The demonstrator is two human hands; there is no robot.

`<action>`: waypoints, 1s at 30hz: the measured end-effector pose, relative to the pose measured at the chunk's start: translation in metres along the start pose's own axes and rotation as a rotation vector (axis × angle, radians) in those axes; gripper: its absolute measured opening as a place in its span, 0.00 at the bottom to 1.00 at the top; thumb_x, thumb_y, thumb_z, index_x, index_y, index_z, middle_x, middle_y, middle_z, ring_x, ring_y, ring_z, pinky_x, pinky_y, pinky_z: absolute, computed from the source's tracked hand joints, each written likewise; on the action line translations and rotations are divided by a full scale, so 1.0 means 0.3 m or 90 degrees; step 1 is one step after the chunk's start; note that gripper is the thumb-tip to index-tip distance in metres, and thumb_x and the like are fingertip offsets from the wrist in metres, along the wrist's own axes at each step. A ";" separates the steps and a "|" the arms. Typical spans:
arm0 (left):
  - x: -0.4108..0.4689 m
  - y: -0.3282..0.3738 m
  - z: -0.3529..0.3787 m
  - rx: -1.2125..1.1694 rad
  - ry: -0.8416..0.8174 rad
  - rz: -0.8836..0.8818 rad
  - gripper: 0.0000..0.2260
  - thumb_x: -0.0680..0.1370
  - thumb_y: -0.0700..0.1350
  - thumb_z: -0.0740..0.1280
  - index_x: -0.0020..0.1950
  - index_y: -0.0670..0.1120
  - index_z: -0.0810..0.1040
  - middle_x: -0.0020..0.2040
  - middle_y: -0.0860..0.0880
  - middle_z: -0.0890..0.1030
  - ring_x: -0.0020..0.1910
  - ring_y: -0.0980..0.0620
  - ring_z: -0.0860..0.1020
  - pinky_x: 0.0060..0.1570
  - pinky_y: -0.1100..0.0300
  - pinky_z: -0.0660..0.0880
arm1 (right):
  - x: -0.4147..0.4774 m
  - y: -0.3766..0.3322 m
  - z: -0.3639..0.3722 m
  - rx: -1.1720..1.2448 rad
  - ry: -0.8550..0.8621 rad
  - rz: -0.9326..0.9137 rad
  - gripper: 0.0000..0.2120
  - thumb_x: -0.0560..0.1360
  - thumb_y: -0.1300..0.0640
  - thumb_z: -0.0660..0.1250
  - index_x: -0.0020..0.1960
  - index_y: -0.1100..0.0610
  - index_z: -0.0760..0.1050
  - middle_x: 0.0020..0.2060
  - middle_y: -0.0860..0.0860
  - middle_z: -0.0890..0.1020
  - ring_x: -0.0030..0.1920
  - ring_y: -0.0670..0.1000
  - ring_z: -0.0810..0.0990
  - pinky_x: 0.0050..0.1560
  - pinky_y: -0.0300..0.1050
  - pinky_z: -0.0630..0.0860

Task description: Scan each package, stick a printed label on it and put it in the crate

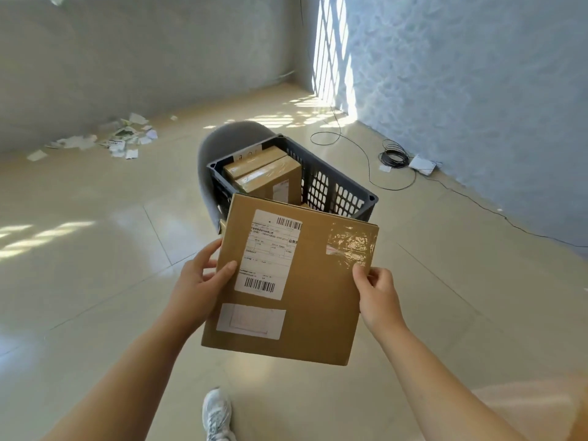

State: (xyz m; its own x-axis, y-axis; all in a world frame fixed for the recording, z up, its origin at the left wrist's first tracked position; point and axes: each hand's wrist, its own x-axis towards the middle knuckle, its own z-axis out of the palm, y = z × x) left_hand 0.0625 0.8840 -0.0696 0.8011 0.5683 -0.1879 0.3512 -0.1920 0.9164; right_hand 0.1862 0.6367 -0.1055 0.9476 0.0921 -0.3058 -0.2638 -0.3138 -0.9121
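I hold a flat, square brown cardboard package (pixel 305 291) out in front of me, above the pale tiled floor (pixel 95 249) and just short of the dark grey slatted plastic crate (pixel 337 189), which sits on a grey round-backed chair (pixel 219 138). My left hand (pixel 197 278) is clamped on the package's left edge, thumb lying on the top face and fingers tucked under. My right hand (pixel 378 294) pinches the right edge, thumb over and fingers behind.

I judge it light, since two edge grips carry it level enough. The board looks stiff and does not sag between my hands. The plain cardboard should give good friction, but the patch of shiny clear tape (pixel 353 246) near my right thumb would be slick, so I would keep my grip on bare board. The edges are the place to hold it, clear of the stickers.

A white printed shipping label (pixel 270 253) sits on the top face, with one barcode at its top and one at its bottom; the small print is too blurred for me to read. Below it is a smaller white label (pixel 251 319), almost blank.

Two narrower brown boxes (pixel 264 173) already stand in the crate, wrapped in glossy tape.
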 end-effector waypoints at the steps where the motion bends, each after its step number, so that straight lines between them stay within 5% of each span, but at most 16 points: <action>1: 0.064 0.002 -0.012 0.001 -0.013 0.006 0.20 0.77 0.54 0.63 0.68 0.64 0.66 0.52 0.56 0.78 0.43 0.57 0.81 0.29 0.65 0.77 | 0.026 -0.022 0.031 0.005 -0.001 0.000 0.11 0.77 0.42 0.63 0.52 0.47 0.68 0.49 0.45 0.78 0.47 0.44 0.78 0.38 0.39 0.71; 5: 0.340 0.020 -0.070 0.002 -0.041 0.019 0.25 0.76 0.52 0.66 0.71 0.58 0.62 0.54 0.57 0.75 0.44 0.59 0.78 0.27 0.68 0.75 | 0.133 -0.116 0.160 -0.019 0.011 -0.024 0.18 0.75 0.50 0.70 0.61 0.46 0.68 0.55 0.43 0.76 0.53 0.47 0.77 0.49 0.43 0.76; 7: 0.479 0.038 -0.099 0.025 -0.052 0.022 0.24 0.75 0.51 0.68 0.68 0.54 0.64 0.56 0.57 0.75 0.48 0.57 0.77 0.36 0.63 0.77 | 0.186 -0.173 0.220 -0.040 0.039 -0.023 0.23 0.73 0.53 0.72 0.66 0.47 0.68 0.58 0.46 0.74 0.56 0.50 0.77 0.56 0.50 0.77; 9: 0.608 0.061 -0.115 0.049 -0.086 0.032 0.17 0.74 0.52 0.69 0.61 0.57 0.69 0.54 0.59 0.76 0.52 0.55 0.76 0.43 0.58 0.78 | 0.240 -0.222 0.271 -0.049 0.077 -0.022 0.23 0.73 0.55 0.73 0.65 0.47 0.71 0.59 0.50 0.71 0.54 0.50 0.77 0.57 0.51 0.77; 11: 0.729 0.090 -0.116 0.059 -0.133 0.057 0.13 0.73 0.52 0.69 0.55 0.62 0.72 0.51 0.62 0.77 0.51 0.56 0.77 0.37 0.62 0.77 | 0.296 -0.259 0.311 -0.056 0.111 -0.021 0.20 0.72 0.55 0.73 0.63 0.48 0.72 0.58 0.53 0.71 0.52 0.49 0.78 0.56 0.50 0.78; 14: 0.907 0.127 -0.090 0.111 -0.171 0.097 0.18 0.74 0.53 0.69 0.63 0.58 0.73 0.58 0.53 0.76 0.56 0.51 0.77 0.49 0.52 0.79 | 0.385 -0.291 0.351 -0.073 0.164 -0.011 0.22 0.73 0.55 0.72 0.64 0.50 0.70 0.58 0.52 0.74 0.53 0.52 0.78 0.56 0.53 0.78; 16: 1.011 0.151 -0.053 0.125 -0.202 0.102 0.20 0.75 0.54 0.67 0.66 0.59 0.70 0.58 0.52 0.75 0.56 0.51 0.76 0.53 0.48 0.77 | 0.442 -0.296 0.366 -0.073 0.209 -0.004 0.23 0.73 0.56 0.72 0.64 0.49 0.66 0.53 0.45 0.75 0.52 0.48 0.77 0.48 0.42 0.77; 19: 1.148 0.179 0.034 0.165 -0.230 0.121 0.23 0.76 0.52 0.66 0.70 0.58 0.66 0.55 0.56 0.74 0.54 0.54 0.74 0.47 0.57 0.73 | 0.530 -0.286 0.377 -0.081 0.246 0.033 0.26 0.73 0.57 0.71 0.67 0.52 0.64 0.49 0.41 0.73 0.48 0.43 0.75 0.38 0.28 0.66; 22: 1.266 0.185 0.131 0.199 -0.233 0.111 0.23 0.76 0.51 0.66 0.70 0.55 0.65 0.55 0.57 0.73 0.52 0.55 0.73 0.45 0.56 0.76 | 0.627 -0.263 0.375 -0.117 0.231 0.066 0.24 0.73 0.57 0.71 0.66 0.54 0.66 0.53 0.45 0.74 0.51 0.46 0.75 0.44 0.36 0.69; 30: 1.462 0.062 0.349 0.399 -0.290 0.031 0.22 0.77 0.47 0.65 0.70 0.47 0.66 0.66 0.47 0.73 0.62 0.47 0.74 0.60 0.50 0.71 | 0.873 -0.207 0.361 -0.289 0.088 0.233 0.21 0.75 0.53 0.69 0.64 0.56 0.67 0.59 0.52 0.76 0.58 0.55 0.77 0.53 0.46 0.73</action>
State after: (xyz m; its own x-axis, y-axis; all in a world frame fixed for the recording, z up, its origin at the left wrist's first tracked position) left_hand 0.4710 1.0458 -0.1721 0.8953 0.1887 -0.4035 0.4104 -0.7020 0.5821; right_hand 0.4312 0.7828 -0.1585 0.8324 -0.2125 -0.5117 -0.5032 -0.6768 -0.5374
